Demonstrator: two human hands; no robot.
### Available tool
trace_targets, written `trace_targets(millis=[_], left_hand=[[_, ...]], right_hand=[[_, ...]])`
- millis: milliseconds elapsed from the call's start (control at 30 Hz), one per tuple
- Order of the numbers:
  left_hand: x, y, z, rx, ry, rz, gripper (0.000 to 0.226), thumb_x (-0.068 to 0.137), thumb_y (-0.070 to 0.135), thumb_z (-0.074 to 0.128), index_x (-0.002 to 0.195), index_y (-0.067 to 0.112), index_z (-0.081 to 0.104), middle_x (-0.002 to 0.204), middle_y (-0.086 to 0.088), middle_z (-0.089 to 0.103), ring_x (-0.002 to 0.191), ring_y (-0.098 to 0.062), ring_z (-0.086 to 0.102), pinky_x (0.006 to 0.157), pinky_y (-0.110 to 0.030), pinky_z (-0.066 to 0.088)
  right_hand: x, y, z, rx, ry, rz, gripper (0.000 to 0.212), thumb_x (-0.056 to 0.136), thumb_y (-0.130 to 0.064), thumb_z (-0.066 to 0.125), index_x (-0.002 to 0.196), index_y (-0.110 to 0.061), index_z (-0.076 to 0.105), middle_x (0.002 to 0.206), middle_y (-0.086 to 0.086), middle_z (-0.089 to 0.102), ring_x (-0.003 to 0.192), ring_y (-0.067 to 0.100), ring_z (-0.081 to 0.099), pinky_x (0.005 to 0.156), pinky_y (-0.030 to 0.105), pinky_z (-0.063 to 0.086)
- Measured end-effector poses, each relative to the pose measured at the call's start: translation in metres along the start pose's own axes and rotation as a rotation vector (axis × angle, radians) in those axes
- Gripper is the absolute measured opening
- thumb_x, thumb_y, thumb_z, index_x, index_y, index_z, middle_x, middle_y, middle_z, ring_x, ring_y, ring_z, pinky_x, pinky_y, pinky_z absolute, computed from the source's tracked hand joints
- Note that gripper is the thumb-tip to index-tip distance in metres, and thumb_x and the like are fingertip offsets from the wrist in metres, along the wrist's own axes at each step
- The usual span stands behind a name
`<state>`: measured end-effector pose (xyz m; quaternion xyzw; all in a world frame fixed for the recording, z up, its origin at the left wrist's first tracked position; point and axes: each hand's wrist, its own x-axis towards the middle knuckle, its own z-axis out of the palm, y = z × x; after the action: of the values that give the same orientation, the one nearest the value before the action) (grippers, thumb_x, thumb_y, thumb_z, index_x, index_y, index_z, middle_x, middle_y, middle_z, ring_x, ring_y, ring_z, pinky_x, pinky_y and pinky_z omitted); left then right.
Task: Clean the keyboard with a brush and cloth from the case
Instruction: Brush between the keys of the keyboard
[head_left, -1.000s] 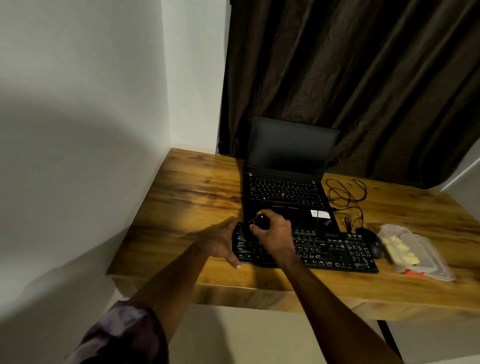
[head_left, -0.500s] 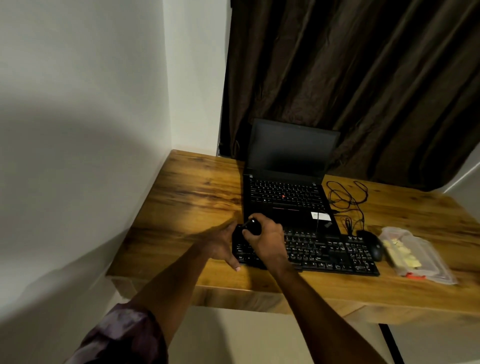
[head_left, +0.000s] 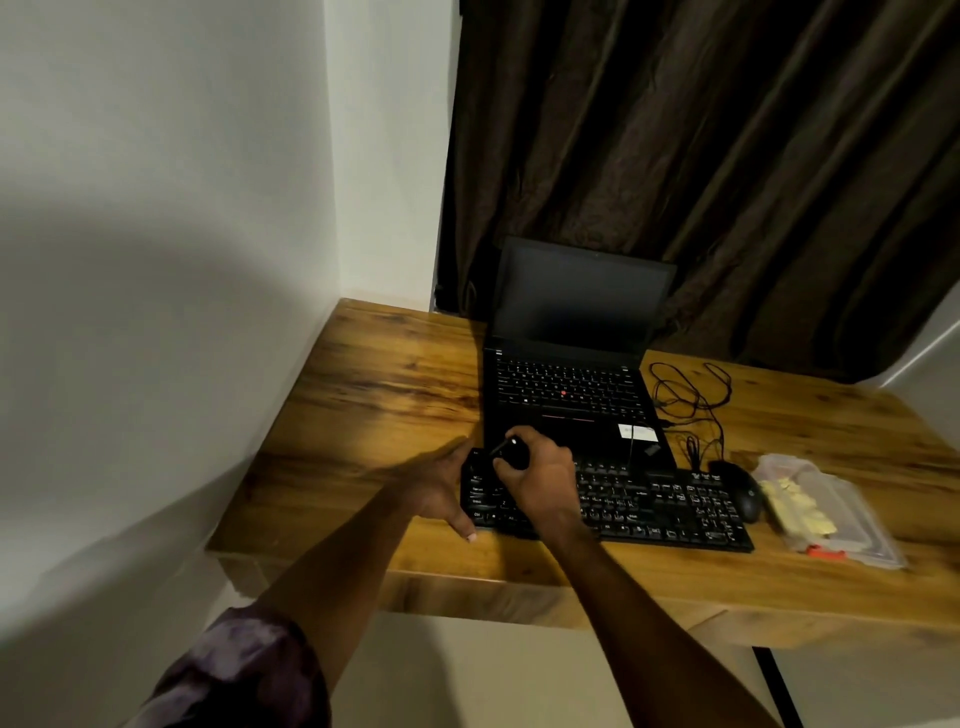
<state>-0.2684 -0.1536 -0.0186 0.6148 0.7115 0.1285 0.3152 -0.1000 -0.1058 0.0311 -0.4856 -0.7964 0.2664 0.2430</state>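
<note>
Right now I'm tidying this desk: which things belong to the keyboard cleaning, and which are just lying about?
For the job: keyboard; black brush gripped in the right hand; left hand resting at the keyboard's left end; clear case holding what looks like a yellow cloth.
Lying about: laptop; mouse; cable.

The right hand seems to have slid the brush slightly leftward.

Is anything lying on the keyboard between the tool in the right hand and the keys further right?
Nothing visible lies on those keys. The right hand grips a dark tool over the left end of the keyboard. The mouse sits just off the right end, and the left hand rests at the left edge.
</note>
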Motion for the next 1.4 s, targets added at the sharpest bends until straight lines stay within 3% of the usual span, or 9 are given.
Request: trace_targets(millis=[100,300,467,567,800,967,1100,1200,1400], left_hand=[[0.001,-0.001,0.0,0.003,0.001,0.001,0.143,0.056,0.038,0.096,0.159,0.021,-0.002,0.166,0.003,0.016,0.148,-0.021,0.025,0.113,-0.031,0.03],[-0.002,-0.001,-0.001,0.011,-0.001,-0.035,0.153,0.045,0.051,0.096,0.158,0.028,-0.004,0.167,0.007,0.011,0.149,-0.023,0.025,0.116,-0.041,0.034],[0.001,-0.003,0.002,-0.016,0.0,-0.03,0.151,0.051,0.044,0.096,0.159,0.023,-0.006,0.166,0.004,0.017,0.148,-0.022,0.025,0.116,-0.034,0.032],[0.003,-0.005,0.003,-0.036,-0.026,-0.037,0.14,0.06,0.036,0.095,0.16,0.02,-0.001,0.163,0.002,0.024,0.146,-0.022,0.029,0.106,-0.025,0.031],[0.001,-0.007,0.003,-0.056,-0.028,-0.049,0.149,0.052,0.041,0.097,0.16,0.021,-0.003,0.164,0.004,0.022,0.146,-0.02,0.029,0.11,-0.025,0.032],[0.001,-0.005,0.002,-0.063,-0.015,-0.034,0.15,0.05,0.04,0.098,0.159,0.018,-0.002,0.166,0.004,0.014,0.148,-0.019,0.026,0.113,-0.026,0.032],[0.001,-0.005,0.002,-0.051,-0.024,-0.043,0.151,0.05,0.043,0.097,0.159,0.021,-0.004,0.166,0.005,0.015,0.148,-0.02,0.025,0.116,-0.029,0.031],[0.001,-0.005,0.001,-0.034,-0.043,-0.074,0.157,0.042,0.058,0.094,0.16,0.023,-0.004,0.167,0.004,0.011,0.15,-0.021,0.02,0.118,-0.034,0.03],[0.003,-0.005,0.002,-0.039,-0.02,-0.047,0.15,0.05,0.044,0.097,0.16,0.023,-0.005,0.166,0.006,0.015,0.149,-0.022,0.023,0.116,-0.032,0.031]], right_hand=[[0.001,-0.005,0.004,0.085,-0.014,-0.004,0.031,0.084,-0.018,0.075,0.113,-0.023,0.065,0.091,-0.011,0.06,0.08,0.004,0.063,0.058,0.004,0.048],[0.003,0.015,-0.006,0.066,0.037,0.068,0.032,0.081,-0.023,0.079,0.11,-0.027,0.066,0.085,-0.015,0.059,0.079,0.02,0.071,0.066,0.037,0.062],[0.001,0.01,-0.008,-0.044,0.033,0.071,0.027,0.085,-0.028,0.074,0.104,-0.035,0.057,0.078,-0.009,0.054,0.069,0.005,0.057,0.068,0.026,0.055],[-0.001,-0.005,0.006,0.011,-0.013,-0.01,0.032,0.082,-0.023,0.075,0.112,-0.026,0.065,0.089,-0.004,0.068,0.076,0.008,0.067,0.066,0.027,0.06],[-0.001,-0.002,0.006,0.097,-0.018,0.035,0.028,0.079,-0.017,0.079,0.105,-0.023,0.069,0.079,-0.009,0.067,0.068,0.009,0.069,0.061,0.037,0.062],[-0.001,0.013,-0.014,-0.081,0.004,0.069,0.037,0.086,-0.024,0.074,0.122,-0.024,0.063,0.1,0.0,0.067,0.063,-0.001,0.046,0.054,0.0,0.039],[-0.003,-0.002,-0.005,-0.06,-0.029,0.013,0.036,0.082,-0.022,0.076,0.117,-0.022,0.067,0.098,0.001,0.072,0.074,0.004,0.058,0.074,0.02,0.056],[-0.006,-0.005,0.007,0.069,-0.063,0.003,0.034,0.078,-0.019,0.079,0.11,-0.022,0.069,0.09,-0.002,0.073,0.072,0.008,0.069,0.067,0.035,0.062],[-0.006,0.011,-0.004,-0.065,0.005,0.048,0.038,0.082,-0.026,0.077,0.118,-0.025,0.065,0.097,-0.004,0.068,0.079,0.007,0.064,0.069,0.019,0.058]])
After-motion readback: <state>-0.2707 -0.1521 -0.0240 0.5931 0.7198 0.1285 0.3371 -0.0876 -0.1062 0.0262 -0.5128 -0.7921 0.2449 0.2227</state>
